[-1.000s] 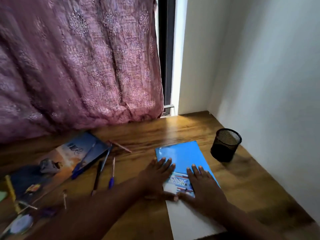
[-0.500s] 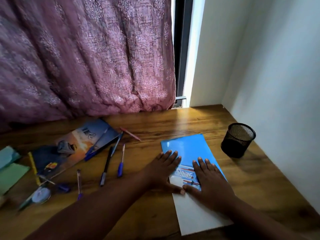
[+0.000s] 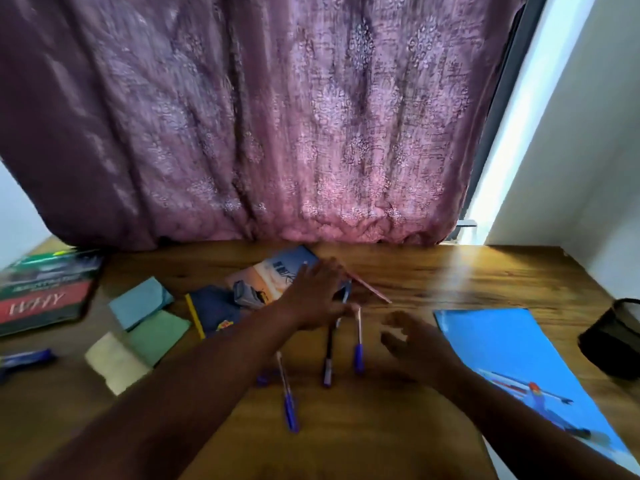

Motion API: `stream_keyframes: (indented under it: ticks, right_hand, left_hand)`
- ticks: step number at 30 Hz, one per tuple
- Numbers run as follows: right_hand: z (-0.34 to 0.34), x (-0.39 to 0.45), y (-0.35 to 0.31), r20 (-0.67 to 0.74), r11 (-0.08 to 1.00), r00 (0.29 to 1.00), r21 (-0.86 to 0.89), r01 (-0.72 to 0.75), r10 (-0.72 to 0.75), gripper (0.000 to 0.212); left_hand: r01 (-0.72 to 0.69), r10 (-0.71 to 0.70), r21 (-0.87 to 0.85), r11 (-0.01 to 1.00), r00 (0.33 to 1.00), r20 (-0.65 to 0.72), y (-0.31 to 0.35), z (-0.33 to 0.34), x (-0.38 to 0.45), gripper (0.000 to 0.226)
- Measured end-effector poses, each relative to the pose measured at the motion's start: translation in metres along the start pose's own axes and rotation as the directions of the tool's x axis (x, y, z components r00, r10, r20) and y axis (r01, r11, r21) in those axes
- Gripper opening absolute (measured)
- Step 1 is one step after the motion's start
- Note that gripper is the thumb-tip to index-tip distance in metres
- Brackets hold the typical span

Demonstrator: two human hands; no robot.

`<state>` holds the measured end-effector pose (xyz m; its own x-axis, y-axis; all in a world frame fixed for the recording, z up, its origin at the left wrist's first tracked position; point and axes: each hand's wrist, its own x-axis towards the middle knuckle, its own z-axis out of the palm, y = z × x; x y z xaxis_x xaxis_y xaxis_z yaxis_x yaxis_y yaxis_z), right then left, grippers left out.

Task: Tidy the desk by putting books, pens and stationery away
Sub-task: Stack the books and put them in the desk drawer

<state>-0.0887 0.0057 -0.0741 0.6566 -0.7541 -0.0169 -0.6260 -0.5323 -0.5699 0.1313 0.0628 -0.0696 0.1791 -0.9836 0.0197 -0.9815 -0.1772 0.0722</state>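
Note:
My left hand (image 3: 317,296) reaches out flat with spread fingers over the right end of a picture-cover book (image 3: 266,275) and the tops of the pens. My right hand (image 3: 415,344) hovers open just right of the pens, holding nothing. Three pens lie on the wooden desk (image 3: 450,278): a black one (image 3: 328,355), a blue-capped one (image 3: 358,344) and another blue one (image 3: 289,396). A pink pencil (image 3: 370,289) lies beyond them. The blue book (image 3: 512,351) lies flat at the right. A black mesh pen cup (image 3: 613,341) stands at the far right edge.
A red and green book (image 3: 45,292) lies at the far left. Blue, green and cream sticky-note pads (image 3: 138,327) sit left of centre. A yellow pencil (image 3: 195,317) lies beside them. A purple curtain (image 3: 259,116) hangs behind the desk, a white wall to the right.
Both hands left the blue book and moved left: the left hand now reaches over the picture book and pens, the right hovers beside them. The view swung left.

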Motion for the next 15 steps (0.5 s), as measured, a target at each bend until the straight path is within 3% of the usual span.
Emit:
stream_keyframes:
  ticks: [3,6,8,11,15]
  right_hand:
    - [0.033,0.044,-0.062,0.046,0.984,0.984,0.049,0.172,-0.175,0.027]
    - [0.066,0.088,-0.104,0.082,0.97,0.97,-0.075,0.233,-0.227,0.035]
    - [0.088,0.107,-0.119,0.077,0.949,0.971,-0.209,0.236,-0.225,0.039]
    - [0.116,0.122,-0.132,0.112,0.897,0.979,-0.393,0.202,-0.171,0.048]
    - [0.141,0.121,-0.13,0.102,0.863,0.991,-0.489,0.127,-0.088,0.057]
  left_hand:
    - [0.164,-0.164,-0.001,0.987,0.985,-0.046,-0.075,-0.006,-0.013,0.096]
    - [0.296,-0.292,-0.063,0.953,0.954,0.065,-0.143,-0.006,-0.024,0.085]
    - [0.324,-0.315,-0.043,0.945,0.938,0.145,-0.174,-0.007,-0.026,0.092]
    - [0.29,-0.271,-0.049,0.956,0.933,0.236,-0.203,0.001,-0.026,0.085]
    - [0.322,-0.304,-0.056,0.945,0.929,0.213,-0.217,0.02,-0.019,0.108]
